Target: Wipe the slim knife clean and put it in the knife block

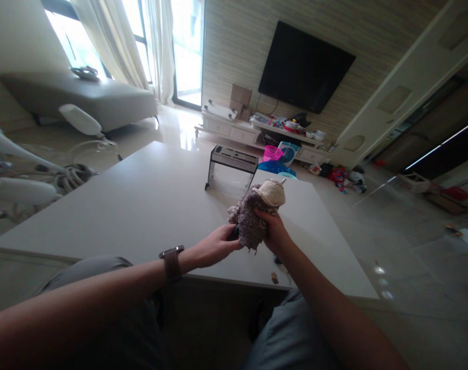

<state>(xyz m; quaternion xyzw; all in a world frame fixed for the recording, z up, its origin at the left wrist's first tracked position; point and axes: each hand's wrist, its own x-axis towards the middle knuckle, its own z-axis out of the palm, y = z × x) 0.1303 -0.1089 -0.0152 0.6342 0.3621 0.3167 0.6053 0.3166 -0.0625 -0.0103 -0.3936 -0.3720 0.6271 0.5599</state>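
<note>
A fuzzy grey-purple plush toy [249, 218] with a cream, knitted-looking cap [273, 193] is held above the near edge of the white table [149, 205]. My right hand [273, 231] grips the toy's body from the right and below. My left hand [214, 246], with a brown watch [172, 263] on its wrist, pinches the toy's lower left side, where a small dark part shows between the fingers. What that dark part is cannot be told.
A small dark-framed stand [230, 163] sits at the table's far edge. Beyond are a TV [303, 67] on the wall, a low white cabinet [257, 134] with clutter, pink and blue baskets [278, 159], and toys on the floor. A grey sofa [91, 97] stands left.
</note>
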